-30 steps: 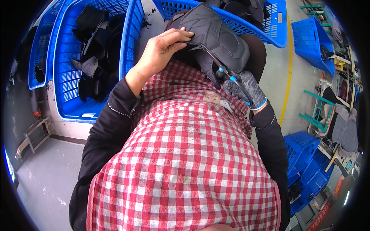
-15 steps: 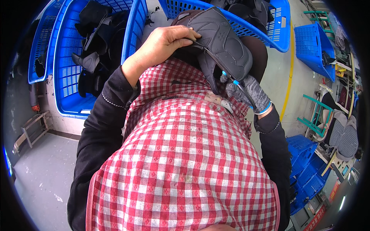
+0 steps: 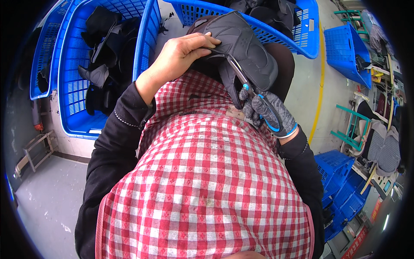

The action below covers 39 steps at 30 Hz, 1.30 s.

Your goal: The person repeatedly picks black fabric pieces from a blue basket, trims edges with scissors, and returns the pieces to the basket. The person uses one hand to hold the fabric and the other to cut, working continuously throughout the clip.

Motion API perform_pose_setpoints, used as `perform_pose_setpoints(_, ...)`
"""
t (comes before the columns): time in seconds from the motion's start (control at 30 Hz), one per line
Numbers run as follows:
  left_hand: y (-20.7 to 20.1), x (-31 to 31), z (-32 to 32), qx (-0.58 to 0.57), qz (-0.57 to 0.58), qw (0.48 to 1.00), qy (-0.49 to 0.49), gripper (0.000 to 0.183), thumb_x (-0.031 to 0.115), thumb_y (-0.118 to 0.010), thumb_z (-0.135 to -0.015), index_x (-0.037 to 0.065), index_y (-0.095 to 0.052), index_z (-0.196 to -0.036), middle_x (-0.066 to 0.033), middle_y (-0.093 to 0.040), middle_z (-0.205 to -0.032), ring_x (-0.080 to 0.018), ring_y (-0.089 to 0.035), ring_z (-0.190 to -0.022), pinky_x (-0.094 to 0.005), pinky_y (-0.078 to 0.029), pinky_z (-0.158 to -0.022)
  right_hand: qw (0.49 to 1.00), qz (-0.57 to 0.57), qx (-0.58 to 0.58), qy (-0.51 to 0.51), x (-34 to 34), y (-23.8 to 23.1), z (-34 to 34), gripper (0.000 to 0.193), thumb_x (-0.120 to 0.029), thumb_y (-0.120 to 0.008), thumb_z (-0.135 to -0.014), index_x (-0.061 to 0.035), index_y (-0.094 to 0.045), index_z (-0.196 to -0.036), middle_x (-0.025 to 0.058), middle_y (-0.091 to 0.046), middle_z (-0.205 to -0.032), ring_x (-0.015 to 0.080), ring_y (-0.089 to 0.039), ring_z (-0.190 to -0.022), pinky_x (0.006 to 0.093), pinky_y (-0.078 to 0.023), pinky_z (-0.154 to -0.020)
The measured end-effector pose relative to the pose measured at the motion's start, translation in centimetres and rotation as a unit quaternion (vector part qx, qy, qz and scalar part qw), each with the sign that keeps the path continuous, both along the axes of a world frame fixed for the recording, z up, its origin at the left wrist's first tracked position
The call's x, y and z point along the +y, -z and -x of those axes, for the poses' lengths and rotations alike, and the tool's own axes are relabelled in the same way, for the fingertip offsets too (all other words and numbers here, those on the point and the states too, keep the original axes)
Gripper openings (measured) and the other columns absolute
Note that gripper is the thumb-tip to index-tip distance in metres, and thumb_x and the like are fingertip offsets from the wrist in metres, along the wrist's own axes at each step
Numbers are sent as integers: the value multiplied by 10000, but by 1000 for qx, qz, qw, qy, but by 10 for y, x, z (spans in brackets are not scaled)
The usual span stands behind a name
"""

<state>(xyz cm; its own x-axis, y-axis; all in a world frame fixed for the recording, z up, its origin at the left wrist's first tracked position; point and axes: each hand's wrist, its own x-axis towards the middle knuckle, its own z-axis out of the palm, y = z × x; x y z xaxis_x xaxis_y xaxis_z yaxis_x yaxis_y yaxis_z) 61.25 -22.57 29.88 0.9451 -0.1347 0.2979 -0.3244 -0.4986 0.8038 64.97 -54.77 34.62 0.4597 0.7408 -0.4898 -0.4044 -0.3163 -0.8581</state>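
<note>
Head camera: a black padded piece (image 3: 252, 47) is held over the lap, just beyond the checked apron (image 3: 207, 172). Its left edge is pinched by the bare left hand (image 3: 183, 52), the thumb and fingertips closed on it, seemingly so that the edge is drawn steady. A pair of scissors (image 3: 240, 74) is gripped by the gloved right hand (image 3: 279, 111), whose fingers are curled around the handles; the blades are laid along the same edge, probably so that they line up with it. How far the blades are parted cannot be told. The scissors are pointed up and leftward, toward the left hand. The piece's long axis is slanted from upper left to lower right, and a flap (image 3: 229, 82) is hung toward the apron. Black pieces (image 3: 114, 47) are piled in a blue basket (image 3: 144, 52) at the left, presumably for easy reach.
</note>
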Motion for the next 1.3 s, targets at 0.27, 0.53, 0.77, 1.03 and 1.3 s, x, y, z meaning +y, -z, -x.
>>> perform_pose_setpoints(0.27, 4, -5, -1, -80, -18, 996, -25, 229, 15, -688, -928, 91, -748, -1135, -69, -733, -1206, -293, -654, -1251, -379, -543, -1060, 995, 44, 86, 9, 1, -10, -5, 303, -179, -610, -1061, 25, -644, -1282, 36, -708, -935, 74, -655, -794, 196, -515, -669)
perform_pose_setpoints(0.53, 6, -5, -3, -61, 2, 998, -7, 224, 4, -667, -948, 98, -771, -1123, -68, -749, -1165, -289, -656, -1249, -403, -488, -1137, 991, -8, 89, 103, 9, -7, 16, 451, -373, -689, -1012, -16, -623, -1279, -21, -677, -814, 41, -566, -641, 188, -409, -572)
perform_pose_setpoints(0.77, 5, -4, -1, -52, 7, 999, -1, 208, 9, -661, -955, 92, -772, -1111, -67, -753, -1156, -288, -661, -1242, -401, -464, -1161, 984, -63, 161, 43, 2, -2, 4, 312, -131, -563, -1065, 50, -637, -1309, 83, -728, -1006, 117, -700, -801, 179, -526, -638)
perform_pose_setpoints(1.03, 0, -1, -1, -13, 30, 999, 23, 217, -50, -637, -952, 36, -759, -1110, -95, -732, -1135, -280, -676, -1207, -415, -458, -1168, 991, 112, -66, -31, 4, -11, 0, 309, -258, -689, -1012, -3, -730, -1181, 89, -743, -875, 146, -695, -728, 292, -534, -662)
perform_pose_setpoints(1.3, -6, 3, -8, 30, 18, 998, 51, 178, -33, -636, -961, 26, -761, -1073, -99, -735, -1099, -270, -701, -1134, -371, -506, -1102, 985, 25, -163, -56, -6, 18, -18, 271, -114, -737, -965, 10, -708, -1205, 58, -741, -957, 75, -670, -818, 225, -507, -662)
